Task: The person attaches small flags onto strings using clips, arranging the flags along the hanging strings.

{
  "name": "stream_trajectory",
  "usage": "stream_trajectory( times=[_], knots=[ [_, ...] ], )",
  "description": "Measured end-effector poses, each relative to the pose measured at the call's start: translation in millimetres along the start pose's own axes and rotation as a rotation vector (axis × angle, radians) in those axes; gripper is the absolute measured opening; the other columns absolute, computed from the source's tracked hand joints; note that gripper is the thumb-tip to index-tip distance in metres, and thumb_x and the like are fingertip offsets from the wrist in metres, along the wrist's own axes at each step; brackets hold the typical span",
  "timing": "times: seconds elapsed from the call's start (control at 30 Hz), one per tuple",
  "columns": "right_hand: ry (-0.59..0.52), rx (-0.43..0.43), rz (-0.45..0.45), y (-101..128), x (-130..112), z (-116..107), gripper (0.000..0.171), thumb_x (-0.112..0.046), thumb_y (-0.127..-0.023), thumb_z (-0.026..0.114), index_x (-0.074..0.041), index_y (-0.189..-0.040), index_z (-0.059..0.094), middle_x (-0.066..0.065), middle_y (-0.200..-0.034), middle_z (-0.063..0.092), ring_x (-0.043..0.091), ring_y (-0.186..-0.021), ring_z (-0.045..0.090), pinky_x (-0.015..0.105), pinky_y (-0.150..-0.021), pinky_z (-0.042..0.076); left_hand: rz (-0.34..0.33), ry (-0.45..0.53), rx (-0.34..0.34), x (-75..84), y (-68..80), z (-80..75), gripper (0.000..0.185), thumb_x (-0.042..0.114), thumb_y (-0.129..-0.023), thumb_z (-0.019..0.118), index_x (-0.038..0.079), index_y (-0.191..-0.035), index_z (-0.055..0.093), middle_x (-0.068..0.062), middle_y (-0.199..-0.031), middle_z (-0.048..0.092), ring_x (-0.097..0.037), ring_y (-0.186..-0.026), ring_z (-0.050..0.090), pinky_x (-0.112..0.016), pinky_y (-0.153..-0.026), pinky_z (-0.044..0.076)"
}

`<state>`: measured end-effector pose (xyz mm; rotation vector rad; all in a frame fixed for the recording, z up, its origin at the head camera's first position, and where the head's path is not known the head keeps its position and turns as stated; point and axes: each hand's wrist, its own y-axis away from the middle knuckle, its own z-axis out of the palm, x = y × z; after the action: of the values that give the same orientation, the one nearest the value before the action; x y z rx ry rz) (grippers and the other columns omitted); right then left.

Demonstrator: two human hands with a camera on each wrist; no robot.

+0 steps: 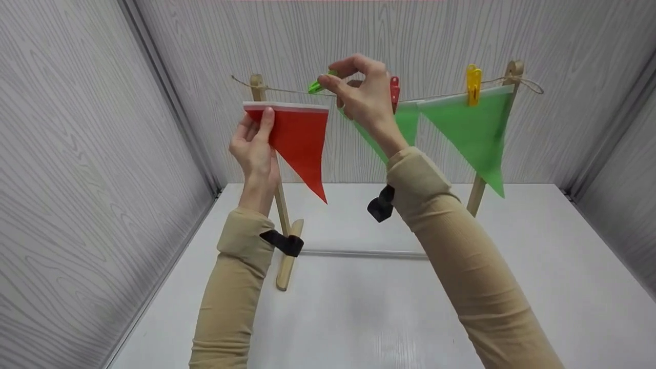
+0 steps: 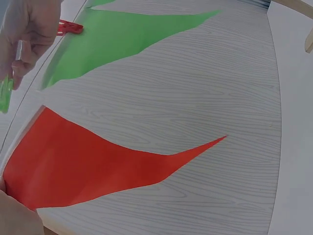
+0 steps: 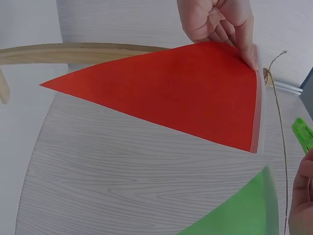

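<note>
grey wood-grain walls; red flag pinched in left hand grip.

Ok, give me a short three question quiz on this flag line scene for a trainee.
1. True or false: the red flag is already pegged to the string.
2. Which peg does the right hand pinch? A yellow, B green, C red.
3. Fill in: the left hand holds the red flag by its ___ edge.

Key
1. False. It is held just under the string, with no peg on it.
2. B. The green peg is in its grip; the yellow peg clips a green flag near the right post.
3. Left.
</note>
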<state>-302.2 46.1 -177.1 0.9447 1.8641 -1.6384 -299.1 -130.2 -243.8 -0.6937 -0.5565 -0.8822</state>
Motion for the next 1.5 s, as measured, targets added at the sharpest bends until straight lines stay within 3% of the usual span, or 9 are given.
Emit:
stream_trajectory(
  times=[0.17,0.23,0.43,0.5,0.63,1.2,1.5],
  knots=[
    [0.058,0.004,-0.013,-6.8,-1.9,5.2,0.024,-0.017,-0.091,0.076,-0.001,-0.108,0.070,-0.002,-0.090,0.061,0.005,-0.049,0.044,0.018,-0.048,0.038,-0.015,0.016,0.004,1.4,-1.5,3.1,0.039,0.004,-0.093,0.070,-0.004,-0.129,0.058,-0.009,-0.111,0.067,-0.023,-0.104,0.065,-0.035,-0.106,0.054],
    [0.096,0.021,-0.022,-8.9,-2.9,7.2,0.022,-0.018,-0.090,0.078,-0.003,-0.104,0.072,0.000,-0.090,0.064,0.004,-0.054,0.046,0.018,-0.052,0.038,-0.004,0.021,0.011,1.9,-2.3,4.6,0.039,0.003,-0.093,0.070,-0.006,-0.129,0.058,-0.009,-0.109,0.067,-0.021,-0.102,0.065,-0.034,-0.105,0.054],
    [0.187,0.048,-0.021,-13.5,-3.6,10.7,0.015,-0.018,-0.088,0.079,-0.006,-0.096,0.076,0.008,-0.093,0.073,0.012,-0.093,0.062,0.018,-0.085,0.044,0.010,0.038,0.049,2.4,-3.8,8.8,0.042,0.002,-0.092,0.070,-0.005,-0.131,0.057,-0.015,-0.117,0.069,-0.021,-0.103,0.068,-0.033,-0.103,0.056],
    [0.193,0.046,-0.015,-14.4,-2.6,11.2,0.014,-0.018,-0.088,0.079,-0.006,-0.095,0.077,0.008,-0.092,0.073,0.014,-0.096,0.063,0.019,-0.091,0.043,0.003,0.050,0.059,2.6,-3.8,9.7,0.043,0.002,-0.092,0.070,-0.004,-0.132,0.056,-0.019,-0.123,0.067,-0.022,-0.105,0.068,-0.033,-0.103,0.055],
    [0.206,0.047,-0.009,-14.2,-0.6,12.8,0.014,-0.019,-0.088,0.079,-0.006,-0.094,0.077,0.008,-0.090,0.074,0.012,-0.094,0.063,0.020,-0.090,0.043,-0.012,0.067,0.064,2.8,-4.1,10.5,0.046,0.003,-0.092,0.071,-0.001,-0.134,0.054,-0.020,-0.129,0.065,-0.024,-0.108,0.067,-0.033,-0.104,0.055],
    [0.250,0.031,-0.043,-15.7,-2.5,22.7,0.014,-0.018,-0.090,0.076,-0.004,-0.095,0.079,0.012,-0.094,0.077,0.014,-0.089,0.066,0.019,-0.093,0.045,0.000,0.057,0.034,2.9,-3.7,14.7,0.042,0.003,-0.093,0.069,-0.002,-0.132,0.053,-0.013,-0.119,0.067,-0.020,-0.105,0.067,-0.032,-0.103,0.055],
    [0.235,0.031,-0.050,-15.0,-4.6,32.2,0.013,-0.015,-0.091,0.075,-0.003,-0.095,0.079,0.012,-0.094,0.076,0.015,-0.090,0.067,0.016,-0.091,0.046,-0.018,0.072,0.037,3.8,-3.4,15.1,0.044,0.003,-0.092,0.070,-0.001,-0.133,0.053,-0.018,-0.126,0.065,-0.021,-0.106,0.067,-0.034,-0.104,0.055]
  ],
)
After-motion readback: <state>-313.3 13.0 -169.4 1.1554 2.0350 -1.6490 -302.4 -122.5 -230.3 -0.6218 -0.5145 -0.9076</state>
